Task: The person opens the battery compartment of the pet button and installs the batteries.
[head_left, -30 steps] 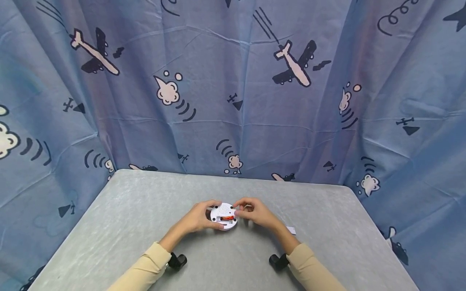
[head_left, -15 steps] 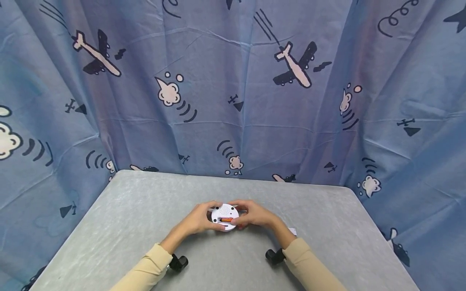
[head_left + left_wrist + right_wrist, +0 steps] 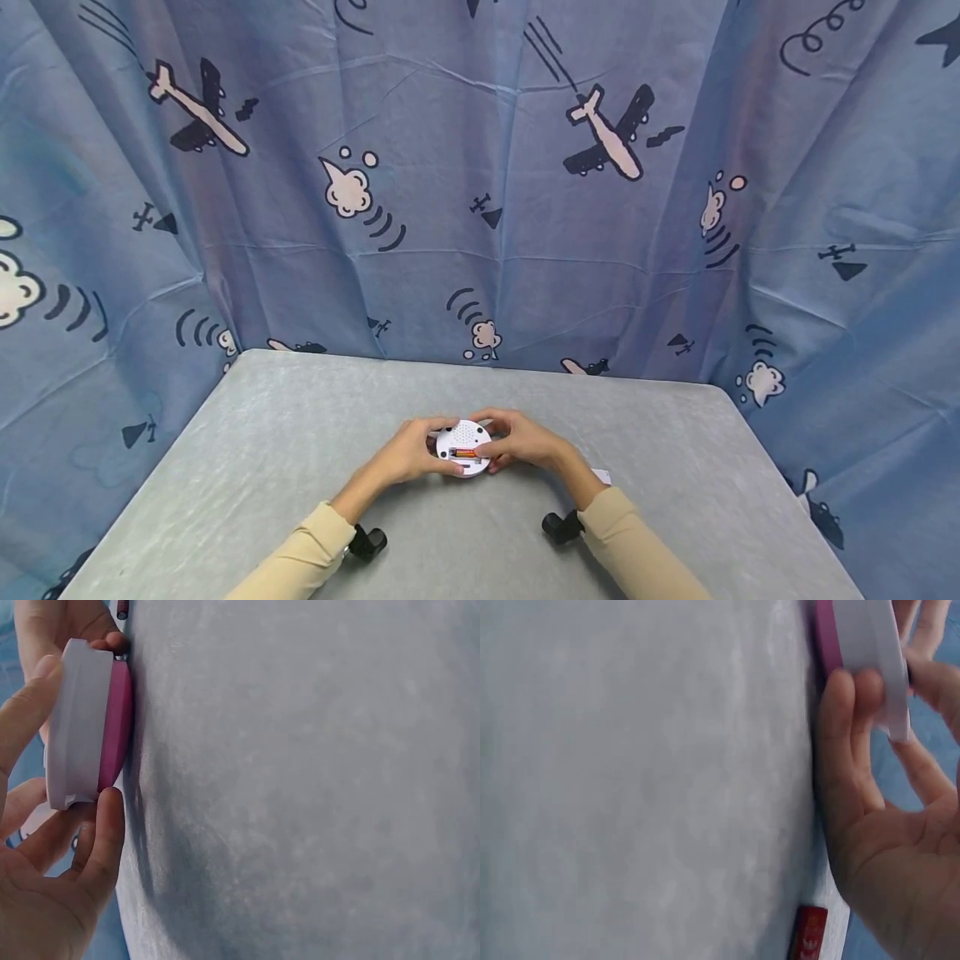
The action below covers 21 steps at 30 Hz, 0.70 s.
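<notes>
A round white device (image 3: 467, 436) is held in both hands above the middle of the worktop (image 3: 300, 433), with its perforated underside turned up and its pink side (image 3: 116, 724) turned down; whether the worktop is touched cannot be told. The rim is gripped by the left hand (image 3: 408, 451) between thumb and fingers. The opposite side is grasped by the right hand (image 3: 525, 440), with fingers curled round the rim and the thumb laid at one end of a battery (image 3: 462, 453).

That battery is seen lying in the uncovered compartment (image 3: 467, 462), so the loading is judged partly done; whether it is fully seated cannot be made out. A second red cylinder (image 3: 809, 934), taken to be another battery, is shown lying loose on the worktop near the right hand. A small white piece (image 3: 602, 476), possibly the compartment's cover, is seen beside the right forearm (image 3: 581, 482). The remaining loading and the closing of the compartment are judged undone.
</notes>
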### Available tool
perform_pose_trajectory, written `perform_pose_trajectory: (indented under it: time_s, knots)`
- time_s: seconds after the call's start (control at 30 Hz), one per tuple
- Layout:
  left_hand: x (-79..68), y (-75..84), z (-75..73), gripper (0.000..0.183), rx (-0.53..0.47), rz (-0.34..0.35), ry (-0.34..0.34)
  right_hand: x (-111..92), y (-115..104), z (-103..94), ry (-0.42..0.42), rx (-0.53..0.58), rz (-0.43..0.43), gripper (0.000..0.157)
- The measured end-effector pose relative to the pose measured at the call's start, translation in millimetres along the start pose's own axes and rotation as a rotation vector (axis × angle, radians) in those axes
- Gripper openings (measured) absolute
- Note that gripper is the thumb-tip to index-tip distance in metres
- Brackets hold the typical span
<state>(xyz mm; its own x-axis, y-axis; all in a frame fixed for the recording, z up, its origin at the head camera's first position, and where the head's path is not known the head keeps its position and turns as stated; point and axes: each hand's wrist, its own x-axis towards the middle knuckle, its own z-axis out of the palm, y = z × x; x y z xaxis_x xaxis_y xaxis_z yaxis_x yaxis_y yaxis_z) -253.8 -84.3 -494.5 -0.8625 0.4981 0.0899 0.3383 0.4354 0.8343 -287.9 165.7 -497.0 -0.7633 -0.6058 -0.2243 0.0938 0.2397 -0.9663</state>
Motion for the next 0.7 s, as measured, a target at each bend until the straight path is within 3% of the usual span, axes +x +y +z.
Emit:
perform_pose_trajectory:
  time_s: [0.23, 0.4, 0.5, 0.7]
  knots:
    - [0.4, -0.7, 0.1, 0.078, 0.007, 0.01, -0.002, 1, -4, 5.9, 0.049, -0.013, 0.018, 0.053]
    - [1.2, -1.5, -0.1, 0.078, 0.007, 0.011, -0.007, -2, -5, 4.6, 0.039, -0.027, -0.009, 0.054]
    - [1.1, -2.2, 0.0, 0.078, 0.027, 0.023, -0.002, -7, -6, -1.0, 0.052, -0.077, -0.04, 0.051]
    - [0.3, -2.5, 0.3, 0.078, 0.078, 0.039, 0.018, -25, -8, -24.9, 0.168, -0.223, -0.104, 0.043]
